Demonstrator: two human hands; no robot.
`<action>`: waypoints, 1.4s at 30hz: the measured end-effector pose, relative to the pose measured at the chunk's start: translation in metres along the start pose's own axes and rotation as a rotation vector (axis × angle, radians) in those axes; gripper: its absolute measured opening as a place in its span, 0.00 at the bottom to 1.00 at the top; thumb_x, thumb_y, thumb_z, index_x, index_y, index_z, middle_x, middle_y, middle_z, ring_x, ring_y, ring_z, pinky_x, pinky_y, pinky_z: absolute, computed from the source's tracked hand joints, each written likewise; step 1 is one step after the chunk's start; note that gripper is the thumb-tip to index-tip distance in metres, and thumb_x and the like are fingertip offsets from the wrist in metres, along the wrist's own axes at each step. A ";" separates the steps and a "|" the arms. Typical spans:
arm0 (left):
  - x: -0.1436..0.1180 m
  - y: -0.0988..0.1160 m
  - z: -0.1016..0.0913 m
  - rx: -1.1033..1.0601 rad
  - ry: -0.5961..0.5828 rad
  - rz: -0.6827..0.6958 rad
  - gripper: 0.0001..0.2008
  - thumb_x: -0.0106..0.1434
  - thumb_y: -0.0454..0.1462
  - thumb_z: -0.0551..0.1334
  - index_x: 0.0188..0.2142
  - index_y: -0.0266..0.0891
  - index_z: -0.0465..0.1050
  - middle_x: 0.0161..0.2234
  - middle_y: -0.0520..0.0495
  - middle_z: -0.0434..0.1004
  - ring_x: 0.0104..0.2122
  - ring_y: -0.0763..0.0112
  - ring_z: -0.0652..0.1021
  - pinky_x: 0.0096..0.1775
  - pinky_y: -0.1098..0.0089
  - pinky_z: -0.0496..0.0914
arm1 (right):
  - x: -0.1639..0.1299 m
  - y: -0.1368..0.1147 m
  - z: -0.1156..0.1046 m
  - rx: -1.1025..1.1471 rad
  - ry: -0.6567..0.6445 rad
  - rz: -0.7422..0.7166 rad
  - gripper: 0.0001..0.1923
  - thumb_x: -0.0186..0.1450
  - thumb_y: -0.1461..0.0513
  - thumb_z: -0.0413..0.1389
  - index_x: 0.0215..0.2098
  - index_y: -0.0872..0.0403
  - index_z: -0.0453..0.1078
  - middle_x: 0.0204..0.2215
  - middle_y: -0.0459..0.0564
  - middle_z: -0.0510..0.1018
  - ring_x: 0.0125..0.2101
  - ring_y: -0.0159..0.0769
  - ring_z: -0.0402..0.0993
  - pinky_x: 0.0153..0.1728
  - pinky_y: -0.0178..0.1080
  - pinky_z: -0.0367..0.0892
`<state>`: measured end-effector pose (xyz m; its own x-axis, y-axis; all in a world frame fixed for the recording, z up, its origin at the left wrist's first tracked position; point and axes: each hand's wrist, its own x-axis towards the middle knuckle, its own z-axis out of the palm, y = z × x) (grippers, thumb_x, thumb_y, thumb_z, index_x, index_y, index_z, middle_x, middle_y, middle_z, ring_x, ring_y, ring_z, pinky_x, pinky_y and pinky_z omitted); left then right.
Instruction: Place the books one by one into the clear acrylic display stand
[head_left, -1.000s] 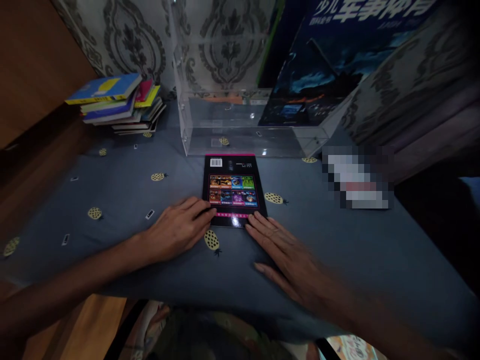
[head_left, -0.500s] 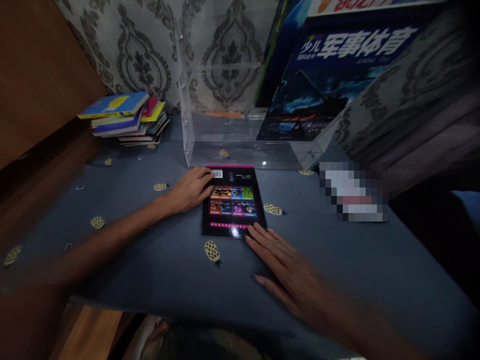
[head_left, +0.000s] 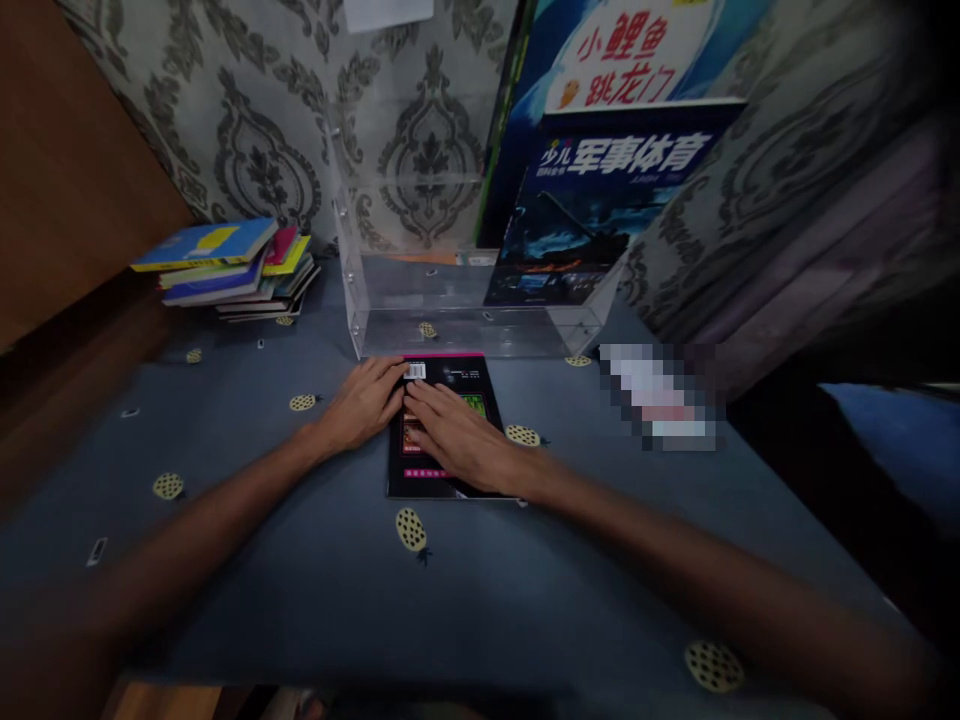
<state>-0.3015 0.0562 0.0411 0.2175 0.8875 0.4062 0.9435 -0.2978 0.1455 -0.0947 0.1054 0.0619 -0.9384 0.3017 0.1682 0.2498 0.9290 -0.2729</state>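
Black pink-edged book flat on blue cloth, left hand and right hand spread flat atop, no grip.

Glossy black paper cover on the book, matt blue cloth printed with pineapples over the tabletop, clear smooth plastic for the stand, shiny paper covers on the stacked books, wood at left.
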 end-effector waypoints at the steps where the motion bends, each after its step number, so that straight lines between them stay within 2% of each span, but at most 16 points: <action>1: 0.000 -0.001 0.001 0.001 0.005 0.000 0.18 0.71 0.35 0.53 0.58 0.34 0.68 0.55 0.37 0.74 0.53 0.57 0.74 0.54 0.53 0.71 | 0.008 0.004 0.003 0.000 0.015 0.017 0.25 0.75 0.58 0.42 0.65 0.61 0.62 0.66 0.63 0.65 0.68 0.47 0.57 0.67 0.55 0.57; 5: -0.001 -0.001 0.003 0.014 0.016 0.001 0.18 0.71 0.35 0.53 0.58 0.34 0.68 0.56 0.38 0.73 0.55 0.57 0.73 0.55 0.53 0.70 | 0.017 0.026 0.010 0.009 0.070 0.056 0.26 0.74 0.58 0.42 0.66 0.61 0.60 0.66 0.64 0.64 0.69 0.48 0.55 0.67 0.57 0.57; 12: 0.000 0.000 0.002 0.031 -0.009 -0.004 0.18 0.72 0.35 0.52 0.57 0.32 0.69 0.57 0.37 0.73 0.56 0.56 0.73 0.55 0.52 0.70 | -0.004 0.062 0.004 -0.036 0.116 0.170 0.28 0.75 0.55 0.42 0.66 0.62 0.60 0.66 0.66 0.64 0.68 0.50 0.55 0.67 0.59 0.55; 16: 0.000 -0.001 0.001 0.039 -0.027 -0.007 0.18 0.72 0.36 0.52 0.58 0.33 0.68 0.57 0.37 0.73 0.56 0.57 0.73 0.56 0.52 0.69 | -0.012 0.069 0.003 -0.062 0.142 0.175 0.27 0.75 0.54 0.41 0.66 0.60 0.61 0.66 0.64 0.64 0.68 0.49 0.57 0.67 0.58 0.55; 25: 0.001 0.002 -0.001 0.083 -0.074 -0.030 0.19 0.73 0.38 0.51 0.58 0.35 0.69 0.58 0.37 0.72 0.57 0.55 0.72 0.56 0.53 0.69 | -0.020 0.064 0.004 -0.043 0.105 0.269 0.32 0.75 0.51 0.39 0.68 0.63 0.58 0.68 0.64 0.60 0.70 0.50 0.51 0.68 0.59 0.51; 30: 0.000 0.003 0.000 0.095 -0.078 -0.036 0.20 0.73 0.38 0.50 0.58 0.34 0.69 0.59 0.37 0.71 0.57 0.55 0.71 0.57 0.52 0.68 | -0.041 0.055 0.002 -0.062 0.078 0.212 0.34 0.75 0.48 0.37 0.71 0.59 0.52 0.70 0.62 0.56 0.71 0.49 0.47 0.67 0.61 0.50; 34: 0.000 0.002 0.000 0.093 -0.085 -0.040 0.20 0.73 0.39 0.49 0.58 0.34 0.69 0.59 0.37 0.72 0.57 0.54 0.71 0.57 0.53 0.67 | -0.060 0.041 -0.001 -0.096 0.007 0.174 0.37 0.75 0.46 0.35 0.72 0.62 0.48 0.71 0.64 0.53 0.71 0.48 0.44 0.69 0.58 0.49; 42: -0.001 0.001 0.001 0.073 -0.096 -0.046 0.21 0.73 0.39 0.48 0.59 0.34 0.68 0.61 0.37 0.70 0.59 0.54 0.71 0.59 0.51 0.65 | -0.095 0.016 0.003 -0.140 -0.007 0.075 0.34 0.77 0.51 0.38 0.74 0.57 0.37 0.71 0.62 0.53 0.71 0.48 0.44 0.68 0.60 0.50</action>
<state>-0.3006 0.0556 0.0395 0.1929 0.9304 0.3116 0.9681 -0.2322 0.0942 -0.0022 0.0910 0.0388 -0.9176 0.3699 0.1457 0.3493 0.9251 -0.1492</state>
